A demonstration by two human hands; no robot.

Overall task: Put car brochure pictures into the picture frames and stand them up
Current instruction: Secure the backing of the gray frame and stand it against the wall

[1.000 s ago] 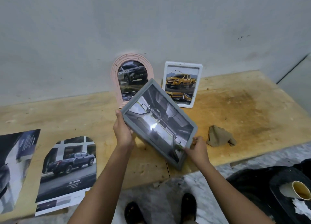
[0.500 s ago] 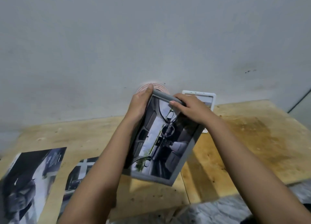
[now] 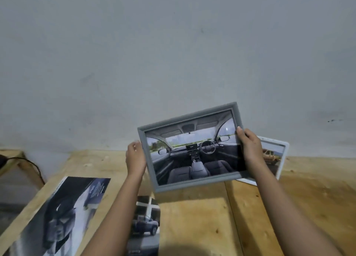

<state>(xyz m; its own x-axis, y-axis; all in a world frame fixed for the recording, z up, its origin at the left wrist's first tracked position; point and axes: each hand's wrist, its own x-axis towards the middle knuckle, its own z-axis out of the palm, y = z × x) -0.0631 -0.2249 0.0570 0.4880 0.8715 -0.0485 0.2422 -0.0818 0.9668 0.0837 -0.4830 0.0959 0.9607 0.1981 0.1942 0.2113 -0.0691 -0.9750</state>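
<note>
I hold a grey picture frame (image 3: 192,148) with a car-interior picture in it, landscape and slightly tilted, above the wooden table (image 3: 202,217). My left hand (image 3: 135,157) grips its left edge from behind. My right hand (image 3: 249,148) grips its right edge, thumb on the front. Behind the frame, at the right, a white frame (image 3: 275,155) with a yellow truck picture stands against the wall. The pink arched frame is hidden behind the grey one.
Two loose brochure pages lie on the table: a dark one (image 3: 63,215) at the left and a blue-truck page (image 3: 146,223) partly under my left forearm. A black cable (image 3: 28,163) hangs by a wooden stand at far left. The grey wall (image 3: 173,63) is close behind.
The grey frame has been turned from portrait to landscape and lifted toward the wall. My hands shifted from its top edge to its left and right sides. The view tilted up.
</note>
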